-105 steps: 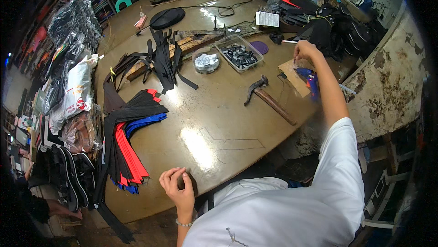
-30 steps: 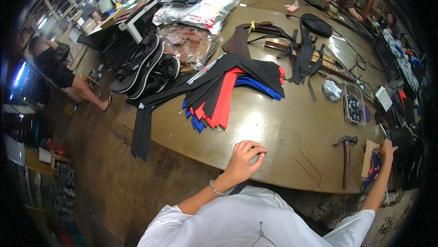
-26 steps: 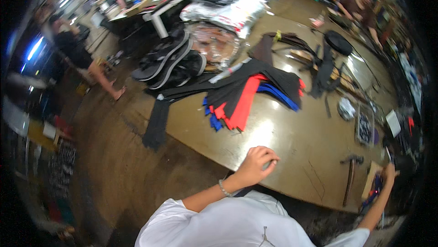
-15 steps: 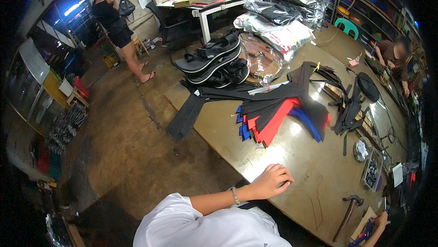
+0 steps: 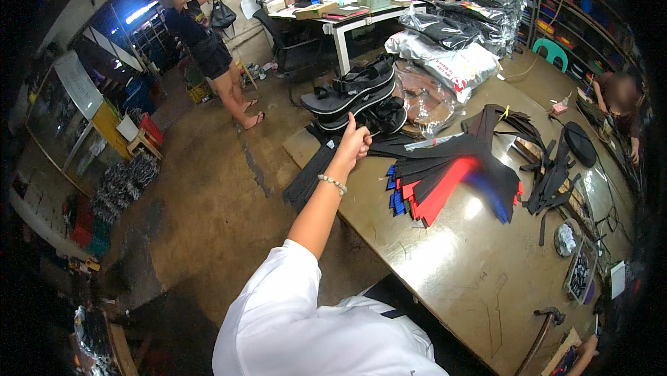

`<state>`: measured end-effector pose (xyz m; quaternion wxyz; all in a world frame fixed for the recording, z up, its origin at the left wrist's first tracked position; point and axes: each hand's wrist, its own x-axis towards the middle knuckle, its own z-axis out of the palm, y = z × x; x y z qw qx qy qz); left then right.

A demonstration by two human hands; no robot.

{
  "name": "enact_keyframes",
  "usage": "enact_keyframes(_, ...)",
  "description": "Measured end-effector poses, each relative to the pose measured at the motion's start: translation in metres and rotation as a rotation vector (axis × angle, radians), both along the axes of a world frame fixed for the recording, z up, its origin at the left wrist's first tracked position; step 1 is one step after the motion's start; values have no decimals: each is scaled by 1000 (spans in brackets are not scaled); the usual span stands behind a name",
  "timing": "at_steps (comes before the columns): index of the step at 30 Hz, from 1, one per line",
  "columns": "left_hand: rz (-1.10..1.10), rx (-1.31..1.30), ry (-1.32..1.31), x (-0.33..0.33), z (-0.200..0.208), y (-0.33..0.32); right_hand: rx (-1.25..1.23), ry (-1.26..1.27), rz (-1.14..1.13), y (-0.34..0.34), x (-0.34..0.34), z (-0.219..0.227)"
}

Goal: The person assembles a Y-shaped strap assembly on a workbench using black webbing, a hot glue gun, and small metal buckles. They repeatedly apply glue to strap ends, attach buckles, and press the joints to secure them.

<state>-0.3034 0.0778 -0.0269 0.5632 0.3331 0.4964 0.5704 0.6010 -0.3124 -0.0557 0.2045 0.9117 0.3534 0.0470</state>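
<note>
My left hand (image 5: pixel 358 141) reaches out over the near side of the black platform sandals (image 5: pixel 354 98), thumb up and fingers curled. Whatever those fingers close on, if anything, is hidden. It is beside black strap pieces (image 5: pixel 316 171) that hang past the table's left edge. To its right lies a fan of black, red and blue strap pieces (image 5: pixel 445 185). At the lower right rim only a bit of my right hand (image 5: pixel 588 352) shows, its fingers unclear. Close to it are a hammer (image 5: pixel 540 341) and a piece of cardboard (image 5: pixel 559 355) with something blue on it.
Plastic-wrapped packages (image 5: pixel 451 67) are stacked on the far part of the table (image 5: pixel 445 272). Black straps (image 5: pixel 549 181) and a tray of small dark parts (image 5: pixel 580 275) lie to the right. One person (image 5: pixel 208 49) stands at the far left; another (image 5: pixel 618 101) sits far right.
My left hand has moved from the table's near edge, forward and left to the sandals and straps. The view has shifted, so the scene sits lower and further right.
</note>
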Motion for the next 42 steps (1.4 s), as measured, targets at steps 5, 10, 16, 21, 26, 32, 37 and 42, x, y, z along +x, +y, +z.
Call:
enact_keyframes(5,34,33,-51,8,6,-21,20,-1,0,-1,13,-5)
enact_keyframes(10,42,416,239,75,0,-95,31,-14,-2,-3,15,-4)
enact_keyframes(16,-536,934,1111,176,-62,-213,51,-30,6,-16,48,-22)
enact_keyframes(21,-427,725,841,178,-53,-214,48,-151,200,-16,99,-52)
enact_keyframes(26,-497,743,976,183,-38,-217,100,-513,268,3,32,5)
enact_keyframes(32,-597,561,1070,188,-27,-212,918,121,462,114,-122,98)
enact_keyframes(37,-1492,591,-59,165,41,-211,905,490,396,231,-132,58)
enact_keyframes(42,-1788,1128,-565,167,89,-229,855,176,-1,259,-45,30)
